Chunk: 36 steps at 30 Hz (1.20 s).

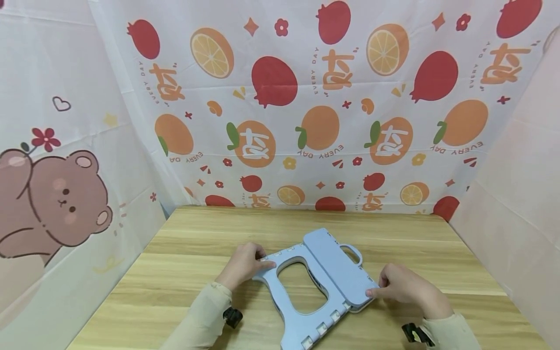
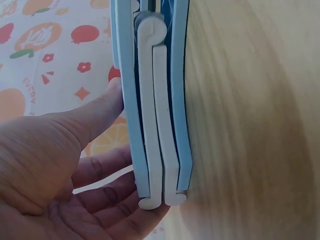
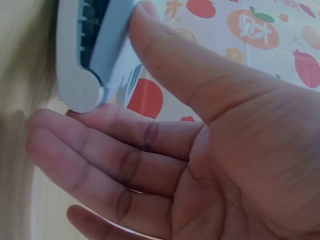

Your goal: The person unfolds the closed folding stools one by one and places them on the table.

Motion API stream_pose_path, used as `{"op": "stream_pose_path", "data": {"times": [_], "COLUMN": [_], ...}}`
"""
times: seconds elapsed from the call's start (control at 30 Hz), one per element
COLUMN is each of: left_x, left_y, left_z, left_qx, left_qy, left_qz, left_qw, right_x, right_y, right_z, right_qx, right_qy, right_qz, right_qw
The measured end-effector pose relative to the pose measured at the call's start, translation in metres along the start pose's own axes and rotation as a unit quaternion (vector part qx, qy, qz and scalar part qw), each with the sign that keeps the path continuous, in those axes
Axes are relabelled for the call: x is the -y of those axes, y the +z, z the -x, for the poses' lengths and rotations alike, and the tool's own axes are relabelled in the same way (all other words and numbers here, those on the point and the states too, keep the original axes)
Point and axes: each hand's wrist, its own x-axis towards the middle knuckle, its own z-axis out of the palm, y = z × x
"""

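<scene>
A light blue folding stool lies folded flat and at a slant on the table, its legs toward the left and its seat panel toward the right. With thumb on top and fingers at the edge, my left hand grips the far leg end. In the left wrist view, white inner legs show between the blue outer ones. My right hand pinches the near right corner of the seat. The right wrist view shows that thumb on the panel and the fingers by its edge.
The wood-grain table reaches back to a fruit-print cloth. Printed cloths also hang at the left and right. A small loop handle sticks out from the stool's far right side. Dark straps sit on both wrists.
</scene>
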Motion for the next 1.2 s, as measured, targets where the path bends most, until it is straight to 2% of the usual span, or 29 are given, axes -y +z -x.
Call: {"op": "stream_pose_path", "data": {"times": [0.13,0.43,0.67,0.77,1.03,1.2], "left_x": [0.002,0.006,-0.003,-0.01,-0.019,-0.023], "left_y": [0.002,0.005,0.001,-0.003,-0.005,-0.005], "left_z": [0.001,-0.001,0.004,0.009,0.021,0.026], "left_qx": [-0.017,-0.045,-0.066,-0.058,0.021,0.023], "left_qy": [0.002,0.011,0.033,0.035,0.056,0.056], "left_qz": [-0.003,-0.027,-0.075,-0.083,-0.076,-0.087], "left_qw": [0.9998,0.9986,0.9944,0.9943,0.9953,0.9944], "right_x": [0.003,0.004,0.001,0.0,-0.001,-0.001], "right_y": [-0.001,-0.002,-0.005,-0.006,-0.006,-0.005], "right_z": [0.002,0.003,0.0,-0.001,-0.005,-0.005], "right_qx": [0.019,0.044,0.028,0.024,0.03,0.034], "right_qy": [0.007,-0.011,-0.005,-0.011,-0.034,-0.044], "right_qz": [-0.011,-0.041,-0.034,-0.029,-0.03,-0.035], "right_qw": [1.0,0.998,0.999,0.999,0.999,0.998]}}
